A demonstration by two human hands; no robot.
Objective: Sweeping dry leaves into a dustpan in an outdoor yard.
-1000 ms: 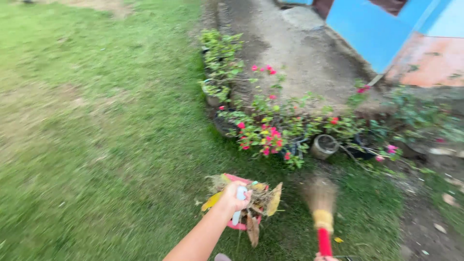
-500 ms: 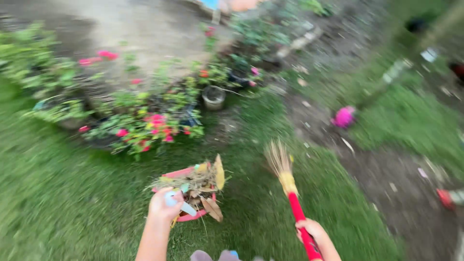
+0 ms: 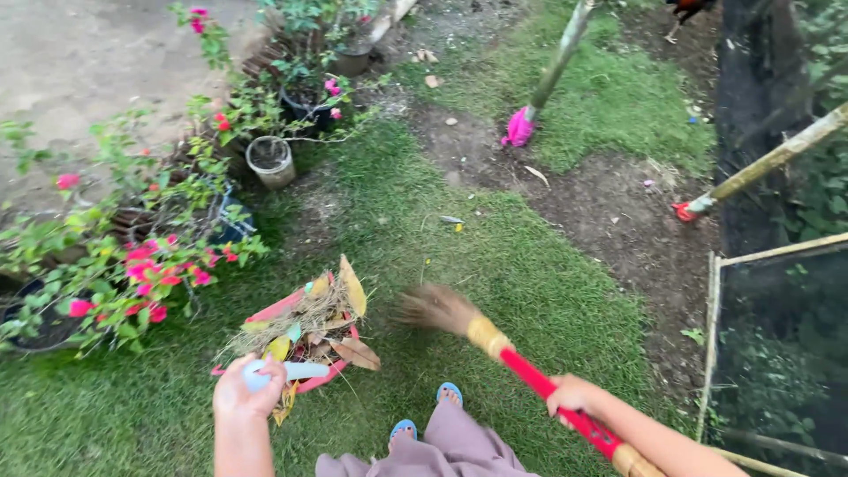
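Note:
My left hand [image 3: 247,393] grips the pale blue handle of a red dustpan [image 3: 276,311], held low over the grass. The pan is heaped with dry leaves and grass [image 3: 318,314]. My right hand [image 3: 571,395] is closed around the red handle of a straw broom [image 3: 481,336]. Its bristle head, blurred, points left toward the dustpan and hangs just right of it. My feet in blue sandals [image 3: 424,413] and a mauve skirt show at the bottom.
Potted plants with pink flowers [image 3: 150,265] line the left beside a concrete path [image 3: 79,53]. An empty grey pot [image 3: 269,162] stands among them. Bamboo poles [image 3: 768,159] and a dark net fence [image 3: 777,336] stand at right. Bare soil [image 3: 609,203] lies ahead.
The view has swung right, so the flower pots moved left and the net fence came into sight. The broom head has swung left, closer to the dustpan. Both hands keep their grip.

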